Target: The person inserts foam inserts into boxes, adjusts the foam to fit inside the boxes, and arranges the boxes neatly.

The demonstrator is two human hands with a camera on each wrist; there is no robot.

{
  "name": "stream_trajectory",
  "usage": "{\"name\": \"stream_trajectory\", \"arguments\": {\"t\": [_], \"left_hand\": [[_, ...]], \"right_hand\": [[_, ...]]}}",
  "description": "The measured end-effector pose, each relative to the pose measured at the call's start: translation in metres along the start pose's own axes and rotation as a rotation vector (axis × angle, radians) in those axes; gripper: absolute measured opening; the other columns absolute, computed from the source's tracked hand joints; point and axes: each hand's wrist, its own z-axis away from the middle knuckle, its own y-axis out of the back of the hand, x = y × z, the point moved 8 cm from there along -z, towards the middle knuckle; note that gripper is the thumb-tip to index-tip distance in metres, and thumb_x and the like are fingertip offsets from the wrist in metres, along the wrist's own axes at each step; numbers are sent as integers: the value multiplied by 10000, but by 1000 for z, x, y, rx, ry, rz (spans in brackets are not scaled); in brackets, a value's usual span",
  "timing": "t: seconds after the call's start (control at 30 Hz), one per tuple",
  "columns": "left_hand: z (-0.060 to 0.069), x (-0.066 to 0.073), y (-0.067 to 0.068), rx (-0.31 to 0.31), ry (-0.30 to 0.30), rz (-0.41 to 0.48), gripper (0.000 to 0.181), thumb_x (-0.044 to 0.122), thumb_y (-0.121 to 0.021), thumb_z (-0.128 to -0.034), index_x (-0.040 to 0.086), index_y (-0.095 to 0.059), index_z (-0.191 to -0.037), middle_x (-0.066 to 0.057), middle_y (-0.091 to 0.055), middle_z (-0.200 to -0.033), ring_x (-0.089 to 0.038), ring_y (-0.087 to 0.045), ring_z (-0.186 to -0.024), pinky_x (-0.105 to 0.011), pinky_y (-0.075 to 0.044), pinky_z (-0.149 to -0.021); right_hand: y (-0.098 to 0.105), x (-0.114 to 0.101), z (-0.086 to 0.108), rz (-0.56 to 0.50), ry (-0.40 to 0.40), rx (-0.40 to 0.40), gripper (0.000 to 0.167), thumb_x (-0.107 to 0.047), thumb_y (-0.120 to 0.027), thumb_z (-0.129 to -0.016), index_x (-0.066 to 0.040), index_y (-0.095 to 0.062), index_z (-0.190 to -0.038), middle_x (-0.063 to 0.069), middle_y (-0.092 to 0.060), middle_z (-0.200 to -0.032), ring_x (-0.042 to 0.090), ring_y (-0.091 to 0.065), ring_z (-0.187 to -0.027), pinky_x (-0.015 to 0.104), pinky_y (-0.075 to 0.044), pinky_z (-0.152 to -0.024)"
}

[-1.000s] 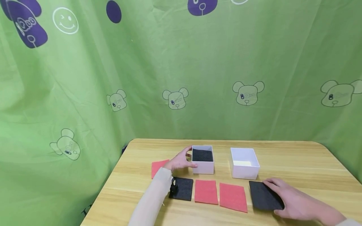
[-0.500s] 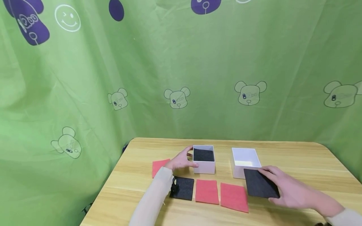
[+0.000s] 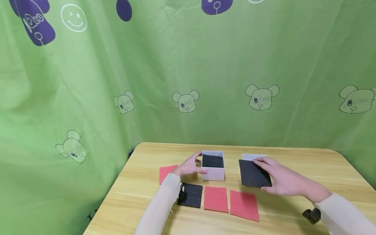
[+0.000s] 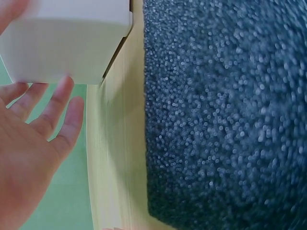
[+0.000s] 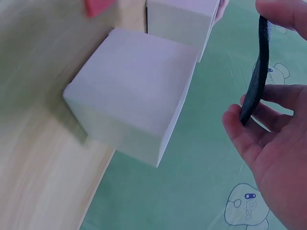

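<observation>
In the head view the right hand (image 3: 285, 178) holds a black square sheet (image 3: 254, 174) by its edges, raised in front of the right white box (image 3: 254, 157) and covering most of it. The right wrist view shows the dark sheet (image 5: 258, 72) edge-on between thumb and fingers of the right hand (image 5: 283, 129), beside the box (image 5: 129, 81). My left hand (image 3: 189, 166) grips the left white box (image 3: 213, 173), thumb at its front and fingers at its far left side; a black sheet (image 3: 212, 161) lies inside. In the left wrist view the left hand's fingertips touch the box (image 4: 62, 48).
On the wooden table (image 3: 308, 163) lie a black square (image 3: 192, 195), two red squares (image 3: 215, 199) (image 3: 244, 205) in a row in front of the boxes, and another red piece (image 3: 166, 173) left of the left hand. A green curtain (image 3: 220, 124) hangs behind.
The right hand has lifted the black sheet off the table and carried it up and leftward to the right box. The left hand keeps its grip on the left box.
</observation>
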Motion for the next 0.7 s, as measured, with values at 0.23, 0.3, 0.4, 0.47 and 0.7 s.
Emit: {"name": "stream_trajectory", "arguments": {"t": [0.23, 0.3, 0.4, 0.47, 0.7], "left_hand": [[-1, -1, 0, 2, 5, -6, 990, 160, -816, -748, 105, -191, -1513, -75, -287, -1504, -247, -483, -1177, -295, -467, -879], [-1, -1, -1, 0, 13, -7, 991, 157, -815, -749, 104, -188, -1514, -74, -287, -1503, -243, -484, -1175, -288, -467, -875], [0, 1, 0, 7, 14, 7, 987, 136, -815, -746, 84, -191, -1509, -86, -298, -1492, -244, -488, -1166, -290, -471, -870], [0, 1, -1, 8, 15, 13, 990, 124, -815, -743, 83, -189, -1509, -88, -300, -1489, -243, -489, -1166, -292, -472, -874], [0, -2, 0, 2, 40, 20, 1018, 149, -822, -739, 87, -166, -1515, -80, -278, -1507, -243, -479, -1186, -308, -463, -901]], "right_hand": [[-7, -2, -19, -49, -24, -35, 847, -305, -821, -670, 4, -455, -1369, 116, -448, -1332, 209, -481, -1115, 408, -475, -848], [-9, -3, -24, -56, -25, -42, 850, -304, -820, -675, 9, -449, -1372, 137, -450, -1338, 247, -484, -1137, 434, -465, -877], [-11, -4, -33, -73, -26, -51, 843, -293, -818, -682, 24, -446, -1369, 168, -452, -1341, 306, -480, -1163, 475, -440, -912], [-13, -6, -38, -75, -23, -51, 831, -290, -814, -683, 27, -454, -1361, 176, -457, -1337, 317, -480, -1169, 483, -432, -920], [-21, -10, -56, -83, 0, -67, 786, -277, -784, -701, 33, -465, -1349, 178, -456, -1329, 312, -481, -1170, 471, -440, -916]]}}
